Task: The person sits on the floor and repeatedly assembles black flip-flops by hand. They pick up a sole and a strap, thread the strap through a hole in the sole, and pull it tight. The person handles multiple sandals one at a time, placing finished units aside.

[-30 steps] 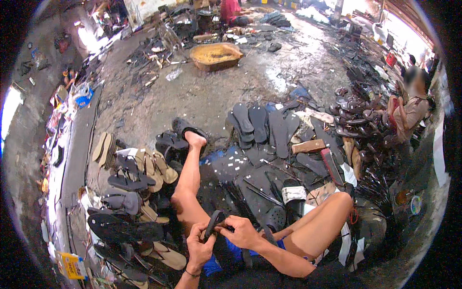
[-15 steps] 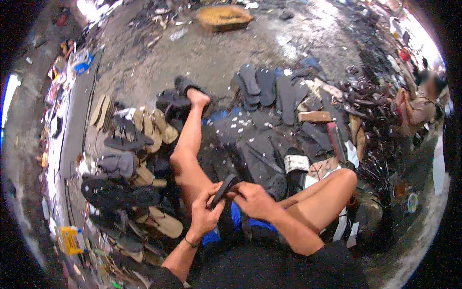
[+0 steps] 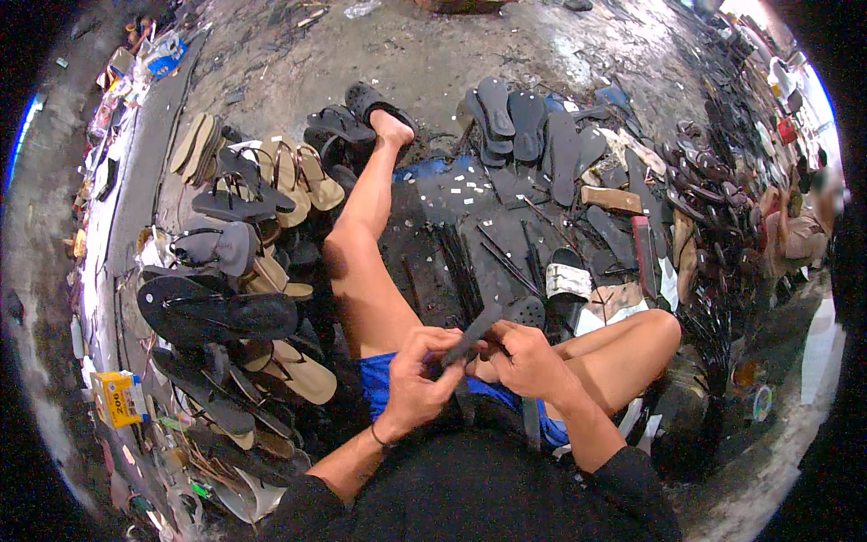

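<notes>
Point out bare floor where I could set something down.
The floor beyond the clog and grey soles is mostly bare, with a few scraps. It's crowded left of the left hand, with sandals, and right of the soles, with heaped dark footwear.

Left hand (image 3: pixel 418 375) pinching; right hand (image 3: pixel 526 361) close beside, curled.

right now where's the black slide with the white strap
In the head view, the white-strapped slide lies right of centre, beyond the right hand, with a perforated black clog at its left and a red-edged bar to its right.
</notes>
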{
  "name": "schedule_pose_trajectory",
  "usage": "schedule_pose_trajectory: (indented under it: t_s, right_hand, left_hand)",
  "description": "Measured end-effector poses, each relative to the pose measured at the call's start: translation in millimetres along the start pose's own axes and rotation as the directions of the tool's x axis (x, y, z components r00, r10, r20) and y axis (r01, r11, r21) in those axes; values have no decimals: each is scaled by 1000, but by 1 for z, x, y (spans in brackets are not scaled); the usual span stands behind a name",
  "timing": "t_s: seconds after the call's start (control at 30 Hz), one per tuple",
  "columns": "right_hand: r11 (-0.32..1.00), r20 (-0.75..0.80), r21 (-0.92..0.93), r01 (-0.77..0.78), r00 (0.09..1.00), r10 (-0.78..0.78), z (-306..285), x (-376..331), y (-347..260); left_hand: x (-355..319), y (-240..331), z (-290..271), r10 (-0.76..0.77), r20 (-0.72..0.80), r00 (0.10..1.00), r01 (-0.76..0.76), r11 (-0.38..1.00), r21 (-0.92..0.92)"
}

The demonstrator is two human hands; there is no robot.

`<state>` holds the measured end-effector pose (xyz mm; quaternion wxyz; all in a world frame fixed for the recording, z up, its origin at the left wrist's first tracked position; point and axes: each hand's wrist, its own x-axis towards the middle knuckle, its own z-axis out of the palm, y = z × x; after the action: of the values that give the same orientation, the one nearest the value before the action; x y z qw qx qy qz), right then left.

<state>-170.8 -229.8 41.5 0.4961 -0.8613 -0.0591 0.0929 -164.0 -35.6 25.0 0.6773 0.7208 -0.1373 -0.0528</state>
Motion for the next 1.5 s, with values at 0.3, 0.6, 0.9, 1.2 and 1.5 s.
schedule_pose_trajectory:
  t_s: [0.3,0.6,0.9,1.2,1.5]
  right_hand:
    - [975,-258,-214,-64,966,7,-10,20,14]
    - [927,-247,-374,-7,965,-93,-57,17,63]
    - [943,-128,220,-251,951,283,17,3,25]
    - [840,-355,538,-73,884,304,13,28,-20]
    - [996,-486,75,46,874,-4,21,23,-16]
  left_hand:
    - [-20,-38,-8,-377,179,909,208,782,588]
    - [27,24,-124,-452,494,743,172,842,511]
    - [38,8,-36,-373,-67,926,373,928,-3]
    - [30,16,8,-178,-137,974,176,984,-24]
    - [26,5,11,-197,-141,970,188,979,-75]
